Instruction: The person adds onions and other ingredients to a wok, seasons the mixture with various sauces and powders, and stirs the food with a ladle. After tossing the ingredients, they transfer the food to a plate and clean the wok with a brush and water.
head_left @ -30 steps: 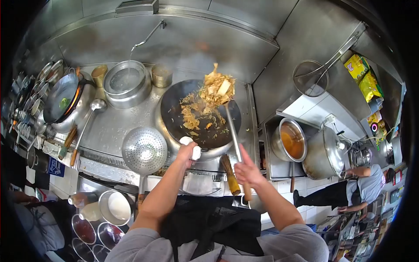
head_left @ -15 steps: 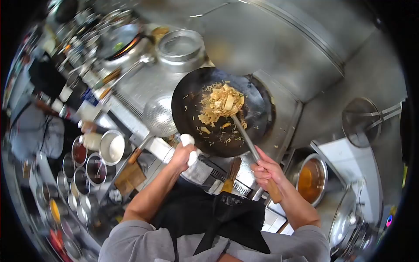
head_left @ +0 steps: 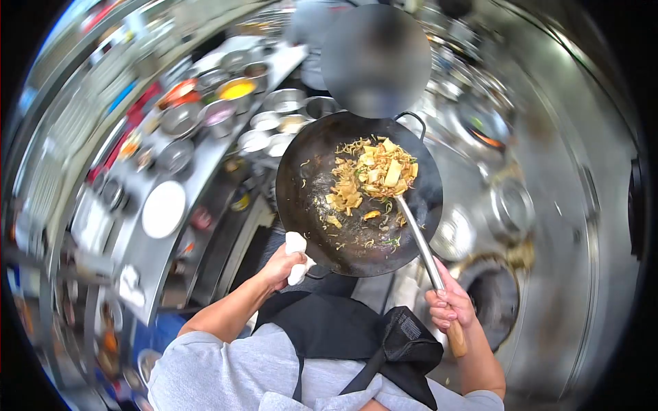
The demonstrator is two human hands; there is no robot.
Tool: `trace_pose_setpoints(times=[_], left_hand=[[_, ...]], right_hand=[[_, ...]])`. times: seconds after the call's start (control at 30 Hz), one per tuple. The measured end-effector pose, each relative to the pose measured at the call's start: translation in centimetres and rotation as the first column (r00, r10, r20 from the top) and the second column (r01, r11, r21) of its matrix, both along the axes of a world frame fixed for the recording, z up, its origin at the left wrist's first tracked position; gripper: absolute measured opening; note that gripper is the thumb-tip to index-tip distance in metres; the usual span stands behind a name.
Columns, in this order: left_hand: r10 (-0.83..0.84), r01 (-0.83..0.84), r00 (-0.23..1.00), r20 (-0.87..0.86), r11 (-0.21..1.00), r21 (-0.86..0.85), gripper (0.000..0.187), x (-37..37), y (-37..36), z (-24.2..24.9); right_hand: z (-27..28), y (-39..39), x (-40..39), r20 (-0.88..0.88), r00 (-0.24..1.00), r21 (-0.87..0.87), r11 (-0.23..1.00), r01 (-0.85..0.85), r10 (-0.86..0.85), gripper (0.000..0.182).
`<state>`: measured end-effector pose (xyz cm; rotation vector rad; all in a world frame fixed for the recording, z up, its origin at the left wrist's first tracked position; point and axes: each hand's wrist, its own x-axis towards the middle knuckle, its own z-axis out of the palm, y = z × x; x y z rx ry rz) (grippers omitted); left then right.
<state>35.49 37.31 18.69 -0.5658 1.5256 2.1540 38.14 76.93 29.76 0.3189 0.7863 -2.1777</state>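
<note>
My left hand (head_left: 281, 266) is closed around a folded white cloth (head_left: 297, 251) at the near left rim of a large black wok (head_left: 295, 222). The wok hangs in the air, with a loop handle on its far rim. My right hand (head_left: 450, 301) grips the wooden end of a long-handled ladle (head_left: 419, 240). Its bowl is in the wok, hidden under a heap of stir-fried food (head_left: 387, 170) with pale flat slices and thin shreds. More food (head_left: 345, 190) lies beside it on the wok's dark surface, with scraps scattered lower down.
To the left runs a metal counter (head_left: 205, 179) with a white oval plate (head_left: 164, 209) on it. Several bowls and pots stand at its far end, one with yellow contents (head_left: 236, 88). The round stove opening (head_left: 488, 301) is on the right. Beyond the wok stands another person, blurred.
The wok has left the stove and swung left toward the counter as my body turned. Both hands keep their hold, and the heaped ladle remains inside the wok.
</note>
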Motion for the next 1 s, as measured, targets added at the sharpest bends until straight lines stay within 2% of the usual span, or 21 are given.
trace_pose_setpoints(times=[0.13, 0.2, 0.27, 0.37, 0.4, 0.47, 0.5, 0.53, 0.63, 0.73, 0.83, 0.87, 0.93, 0.97, 1.0], left_hand=[[0.342, -0.344, 0.936, -0.086, 0.939, -0.006, 0.024, 7.0, -10.4, -2.5], [0.550, -0.551, 0.834, -0.037, 0.835, -0.003, 0.029, 9.3, -13.8, -2.5], [0.633, -0.639, 0.769, -0.091, 0.768, -0.050, 0.030, 11.4, -20.7, -1.6], [0.773, -0.786, 0.619, -0.142, 0.609, -0.110, 0.025, 15.4, -25.7, -1.3], [0.802, -0.817, 0.575, -0.165, 0.550, -0.173, 0.025, 16.9, -26.7, -0.9], [0.849, -0.854, 0.518, -0.104, 0.507, -0.119, 0.036, 18.7, -26.8, -1.1], [0.892, -0.902, 0.427, -0.146, 0.411, -0.132, 0.033, 19.7, -29.1, 0.6], [0.914, -0.930, 0.362, -0.185, 0.340, -0.143, 0.030, 20.9, -29.9, 0.0], [0.955, -0.962, 0.217, -0.202, 0.173, -0.211, 0.025, 24.1, -30.6, 0.7], [0.964, -0.973, 0.097, -0.248, 0.039, -0.229, 0.031, 26.8, -29.6, 1.3], [0.970, -0.977, -0.031, -0.242, -0.080, -0.198, 0.025, 28.8, -28.1, 1.2], [0.964, -0.975, -0.081, -0.255, -0.129, -0.179, 0.025, 29.1, -27.6, 1.2], [0.954, -0.974, -0.123, -0.274, -0.169, -0.152, 0.026, 28.8, -26.3, 1.3], [0.939, -0.962, -0.182, -0.292, -0.232, -0.146, 0.027, 28.4, -25.6, 1.3], [0.921, -0.946, -0.239, -0.308, -0.292, -0.141, 0.027, 28.1, -24.9, 1.2]], right_hand=[[-0.8, -10.6, -6.2, 0.015, 0.959, -0.071, 0.957, -0.280, 0.282, 0.079], [0.4, -16.2, -9.0, 0.076, 0.919, -0.097, 0.920, -0.379, 0.386, 0.075], [0.0, -24.5, -11.7, 0.104, 0.861, -0.199, 0.859, -0.472, 0.498, 0.072], [-0.8, -33.2, -13.3, 0.083, 0.770, -0.230, 0.764, -0.603, 0.633, 0.071], [-1.0, -35.4, -13.5, 0.069, 0.739, -0.240, 0.730, -0.640, 0.670, 0.071], [-1.0, -37.8, -14.5, 0.070, 0.689, -0.188, 0.688, -0.701, 0.721, 0.072], [-0.7, -41.3, -14.5, 0.037, 0.659, -0.202, 0.652, -0.731, 0.751, 0.072], [-0.6, -43.0, -14.7, 0.015, 0.633, -0.199, 0.623, -0.757, 0.774, 0.073], [-1.2, -46.5, -15.6, -0.009, 0.579, -0.170, 0.570, -0.804, 0.815, 0.073], [-2.6, -49.4, -17.1, -0.060, 0.518, -0.127, 0.508, -0.852, 0.854, 0.074], [-4.9, -52.3, -18.7, -0.171, 0.390, 0.086, 0.408, -0.909, 0.905, 0.078], [-5.8, -53.2, -19.1, -0.173, 0.377, 0.083, 0.395, -0.915, 0.910, 0.078], [-7.3, -54.8, -19.8, -0.184, 0.268, 0.344, 0.317, -0.884, 0.946, 0.076], [-8.4, -55.4, -20.3, -0.188, 0.214, 0.424, 0.276, -0.863, 0.959, 0.078], [-10.1, -55.9, -21.1, -0.184, 0.201, 0.422, 0.262, -0.868, 0.962, 0.078]])
